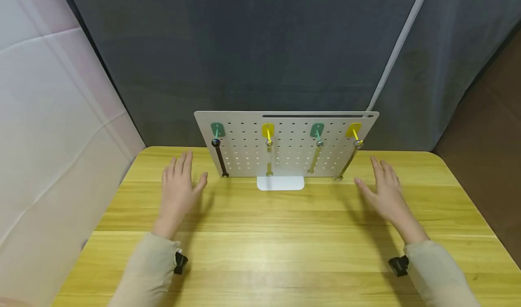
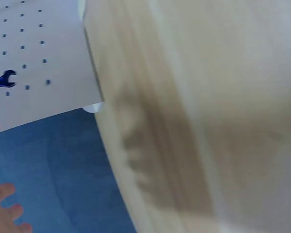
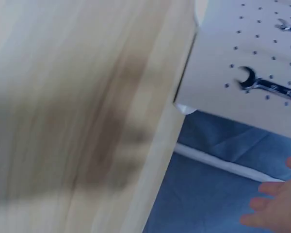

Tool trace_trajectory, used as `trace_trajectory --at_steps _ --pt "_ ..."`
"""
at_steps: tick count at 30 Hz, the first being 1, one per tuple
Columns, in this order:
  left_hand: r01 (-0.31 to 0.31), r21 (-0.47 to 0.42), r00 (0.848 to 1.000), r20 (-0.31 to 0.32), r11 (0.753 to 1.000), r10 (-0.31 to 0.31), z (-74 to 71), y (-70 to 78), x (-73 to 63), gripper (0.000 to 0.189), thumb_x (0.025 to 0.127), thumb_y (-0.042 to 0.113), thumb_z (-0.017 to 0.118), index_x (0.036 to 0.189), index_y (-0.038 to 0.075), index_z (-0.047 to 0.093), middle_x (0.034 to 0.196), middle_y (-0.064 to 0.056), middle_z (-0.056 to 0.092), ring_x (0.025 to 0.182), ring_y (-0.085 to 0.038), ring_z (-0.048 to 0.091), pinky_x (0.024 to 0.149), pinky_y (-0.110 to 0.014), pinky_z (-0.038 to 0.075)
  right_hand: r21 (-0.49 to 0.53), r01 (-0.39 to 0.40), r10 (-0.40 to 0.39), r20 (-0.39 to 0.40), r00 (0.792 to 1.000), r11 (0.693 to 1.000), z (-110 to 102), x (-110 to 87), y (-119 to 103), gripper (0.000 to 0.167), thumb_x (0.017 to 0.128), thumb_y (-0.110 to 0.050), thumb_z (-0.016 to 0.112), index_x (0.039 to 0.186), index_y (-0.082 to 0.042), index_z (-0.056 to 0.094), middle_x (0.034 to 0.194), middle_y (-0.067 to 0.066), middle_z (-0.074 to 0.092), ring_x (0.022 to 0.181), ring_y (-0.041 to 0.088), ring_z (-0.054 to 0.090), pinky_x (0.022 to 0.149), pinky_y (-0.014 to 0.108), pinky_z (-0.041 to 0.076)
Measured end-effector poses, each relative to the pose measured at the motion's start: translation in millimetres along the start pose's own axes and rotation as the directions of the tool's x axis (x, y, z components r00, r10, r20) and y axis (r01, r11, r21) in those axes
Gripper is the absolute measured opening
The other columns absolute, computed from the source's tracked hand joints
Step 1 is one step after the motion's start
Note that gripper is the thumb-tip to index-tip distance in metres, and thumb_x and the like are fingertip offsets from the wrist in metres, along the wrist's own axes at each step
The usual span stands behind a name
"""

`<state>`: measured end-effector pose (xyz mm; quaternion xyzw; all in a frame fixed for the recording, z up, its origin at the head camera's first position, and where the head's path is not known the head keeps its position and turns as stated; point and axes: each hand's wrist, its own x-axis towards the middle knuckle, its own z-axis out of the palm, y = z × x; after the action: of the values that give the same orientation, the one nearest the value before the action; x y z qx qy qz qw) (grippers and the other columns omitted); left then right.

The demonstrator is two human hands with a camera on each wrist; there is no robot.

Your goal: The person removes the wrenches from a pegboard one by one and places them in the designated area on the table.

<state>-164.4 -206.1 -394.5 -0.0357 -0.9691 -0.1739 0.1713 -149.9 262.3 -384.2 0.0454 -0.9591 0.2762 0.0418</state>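
A white pegboard (image 1: 244, 117) stands upright at the far edge of the table, with several wrenches hanging from green and yellow hooks. My left hand (image 1: 177, 189) is held above the table left of the board, fingers extended and thumb spread. Nearest to it hangs a dark wrench (image 1: 221, 158), whose open end also shows in the left wrist view. Right of the board, my right hand (image 1: 383, 194) hovers with straight fingers and holds nothing. A shiny wrench (image 3: 276, 88) on the rightmost hook is closest to that hand. Neither hand touches the board.
The wooden table (image 1: 260, 243) stretches in front of the board. A white base plate (image 1: 280, 183) juts forward under it. Dark grey cloth (image 1: 252, 44) hangs behind, pale cloth (image 1: 53, 117) on the left, and a brown panel (image 1: 484, 148) borders the right.
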Motion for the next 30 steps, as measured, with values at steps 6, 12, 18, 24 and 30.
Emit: trace_trajectory --at_steps 6,12,18,24,30 --pt "-0.071 -0.109 0.978 -0.203 0.992 0.048 -13.6 10.7 10.6 0.053 0.094 0.015 0.057 0.14 -0.005 0.04 0.126 -0.03 0.055 0.115 -0.046 0.052 0.098 -0.057 0.042 0.204 -0.003 0.008 -0.024 1.0 0.979 -6 3.7 -17 0.075 0.099 -0.039 0.048 0.151 0.001 0.011 0.152 0.034 0.015 0.138 0.054 0.018 0.107 0.069 0.021" --pt "-0.092 -0.196 0.953 -0.301 0.976 0.029 -30.9 25.3 24.0 0.045 0.094 0.01 0.057 0.135 -0.006 0.045 0.124 -0.026 0.056 0.112 -0.041 0.055 0.085 -0.053 0.049 0.447 -0.02 0.049 -0.053 0.997 0.894 -8 7.5 -30 0.065 0.099 -0.025 0.052 0.148 0.005 0.022 0.15 0.03 0.027 0.139 0.046 0.028 0.114 0.057 0.025" --pt "-0.04 -0.418 0.95 -0.296 0.907 -0.095 -50.6 40.4 40.7 0.042 0.097 0.012 0.054 0.134 -0.004 0.045 0.124 -0.023 0.055 0.116 -0.036 0.054 0.099 -0.048 0.045 0.56 -0.005 0.074 -0.1 0.992 0.828 -4 10.1 -40 0.054 0.099 -0.017 0.052 0.144 0.004 0.032 0.144 0.024 0.039 0.121 0.01 0.052 0.099 0.011 0.042" --pt "0.007 -0.583 0.953 -0.243 0.812 -0.182 -64.4 53.5 55.6 0.043 0.094 0.01 0.059 0.133 -0.001 0.046 0.123 -0.019 0.055 0.113 -0.029 0.059 0.098 -0.042 0.049 0.62 -0.012 0.091 -0.095 0.991 0.785 0 12.3 -51 0.052 0.098 -0.011 0.051 0.144 0.004 0.032 0.142 0.021 0.04 0.114 0.0 0.049 0.086 0.0 0.04" --pt "0.036 -0.618 0.964 -0.185 0.785 -0.19 -73.9 60.5 63.6 0.046 0.09 0.01 0.066 0.133 0.003 0.049 0.123 -0.014 0.054 0.109 -0.018 0.057 0.092 -0.023 0.049 0.62 -0.045 0.107 -0.062 0.992 0.783 1 14.3 -56 0.054 0.098 -0.008 0.051 0.145 0.004 0.028 0.145 0.023 0.038 0.132 0.033 0.041 0.085 -0.002 0.038"
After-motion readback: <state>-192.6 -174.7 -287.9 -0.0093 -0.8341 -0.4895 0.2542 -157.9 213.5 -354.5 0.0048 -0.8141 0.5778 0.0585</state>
